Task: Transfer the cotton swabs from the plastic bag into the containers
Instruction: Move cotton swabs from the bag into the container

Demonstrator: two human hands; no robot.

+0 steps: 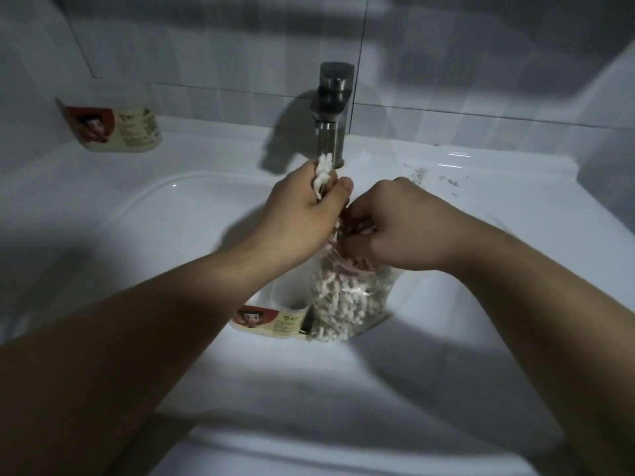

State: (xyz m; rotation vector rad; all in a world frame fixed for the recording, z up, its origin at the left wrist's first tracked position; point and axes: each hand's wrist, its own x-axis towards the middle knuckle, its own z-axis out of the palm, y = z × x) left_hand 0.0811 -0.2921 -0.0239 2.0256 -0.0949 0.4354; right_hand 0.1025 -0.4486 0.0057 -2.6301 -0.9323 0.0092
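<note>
A white washbasin (pixel 147 197) is seen, with a flat ledge round its bowl. On the back left of the ledge a labelled tub (pixel 117 128) is set close to the tiled wall. A metal tap (pixel 331 111) is mounted at the middle of the back ledge, and dark specks (pixel 433 176) are scattered to its right. Inside the bowl an open tub (pixel 271 314) is stood, and just beside it, on its right, a clear plastic bag (pixel 383 285) filled with cotton swabs (pixel 338 304) is rested.
</note>
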